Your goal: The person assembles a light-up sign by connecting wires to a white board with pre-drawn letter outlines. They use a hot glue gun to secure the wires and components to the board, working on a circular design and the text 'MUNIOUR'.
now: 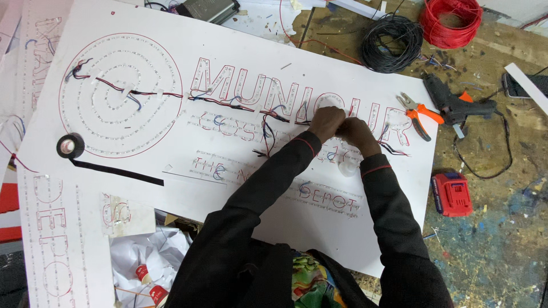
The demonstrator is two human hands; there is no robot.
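A large white sign board lies flat, with outlined letters and a ring pattern filled with small light dots, joined by red, black and blue wires. My left hand and my right hand meet over a letter near the board's right end, fingers pinched together on something small that I cannot make out, likely wiring. A small white bottle stands on the board just below my right wrist. Both sleeves are dark with a red cuff line.
A roll of black tape with a loose strip lies at the left. Orange-handled pliers and a black glue gun rest at the right. Black wire coil, red wire coil, red battery pack, phone, crumpled paper.
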